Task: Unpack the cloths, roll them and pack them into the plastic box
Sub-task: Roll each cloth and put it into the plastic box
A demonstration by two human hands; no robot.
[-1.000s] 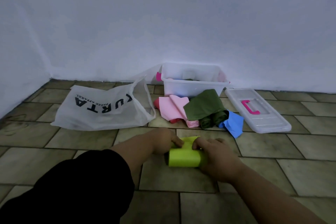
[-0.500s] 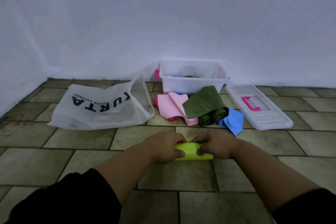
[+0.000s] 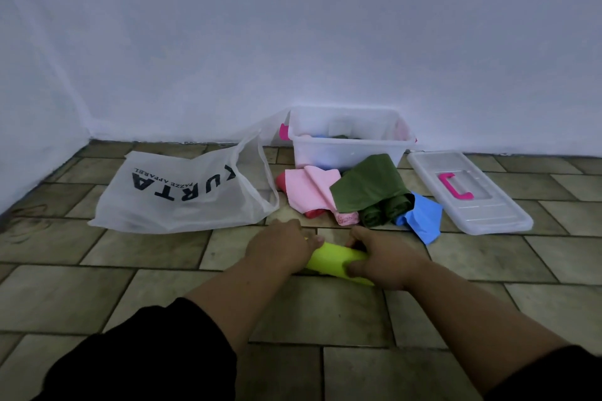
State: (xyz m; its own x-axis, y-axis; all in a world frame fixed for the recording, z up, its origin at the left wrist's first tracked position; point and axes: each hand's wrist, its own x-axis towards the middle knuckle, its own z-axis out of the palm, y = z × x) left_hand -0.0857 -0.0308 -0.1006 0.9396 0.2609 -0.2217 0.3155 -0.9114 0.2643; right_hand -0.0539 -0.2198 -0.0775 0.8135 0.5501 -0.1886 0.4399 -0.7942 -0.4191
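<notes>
Fingers [image 3: 317,240] grip yellow roll [image 3: 335,262]; bag [image 3: 182,195] reads "KURTA", "PAZZE APPAREL".

Black sleeves [image 3: 156,358], seemingly pushed up; forearms bare.

dim white walls [image 3: 293,26], tiled floor [image 3: 325,309]

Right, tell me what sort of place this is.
Probably a bare corner of a room indoors: a tiled floor meets plain white walls, with no furniture in view, only a plastic box and a shopping bag.
</notes>
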